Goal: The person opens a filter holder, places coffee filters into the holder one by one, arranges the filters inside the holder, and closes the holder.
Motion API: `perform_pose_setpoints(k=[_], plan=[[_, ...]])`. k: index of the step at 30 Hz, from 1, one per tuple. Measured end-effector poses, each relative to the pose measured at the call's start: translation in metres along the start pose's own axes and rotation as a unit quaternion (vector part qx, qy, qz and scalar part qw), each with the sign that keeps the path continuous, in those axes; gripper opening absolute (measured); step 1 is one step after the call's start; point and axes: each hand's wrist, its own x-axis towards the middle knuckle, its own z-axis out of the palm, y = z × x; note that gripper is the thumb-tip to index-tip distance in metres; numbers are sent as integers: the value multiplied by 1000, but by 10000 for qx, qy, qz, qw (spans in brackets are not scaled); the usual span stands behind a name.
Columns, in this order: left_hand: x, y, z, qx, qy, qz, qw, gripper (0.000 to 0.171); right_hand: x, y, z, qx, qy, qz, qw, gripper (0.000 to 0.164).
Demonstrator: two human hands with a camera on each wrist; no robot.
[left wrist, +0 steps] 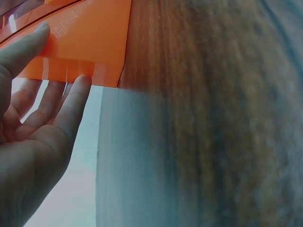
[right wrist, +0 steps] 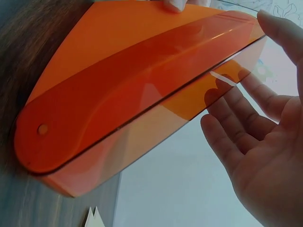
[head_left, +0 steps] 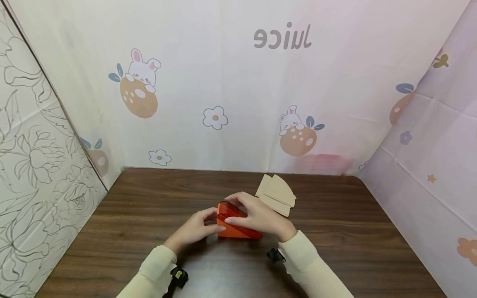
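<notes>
An orange wedge-shaped plastic case (head_left: 238, 232) stands upright on the table in front of me. Its translucent red-orange lid (right wrist: 123, 101) runs along the sloping top, with a round pivot showing at the low end. My left hand (head_left: 195, 227) holds the taller end, thumb on the near face and fingers behind and along the edge. Over the top, my right hand (head_left: 257, 213) pinches the lid near its high end, with the thumb on one side and fingertips on the other. Whether anything lies inside the case cannot be made out.
Several tan fan-shaped coffee filter papers (head_left: 279, 190) lie on the table behind my right hand. The dark wooden table (head_left: 149, 194) ends at a printed curtain (head_left: 179, 82) at the back.
</notes>
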Motion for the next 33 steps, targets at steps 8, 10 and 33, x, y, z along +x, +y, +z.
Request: perform_pose_setpoints(k=[8, 10, 33], plan=[[1, -2, 0, 4, -45, 53, 10000, 36, 5, -4, 3, -164, -63, 58, 9998, 51], [1, -2, -1, -2, -55, 52, 10000, 36, 6, -3, 4, -216, -81, 43, 9997, 51], [1, -2, -1, -112, -62, 47, 9999, 36, 7, 0, 8, -502, -66, -15, 9987, 43]])
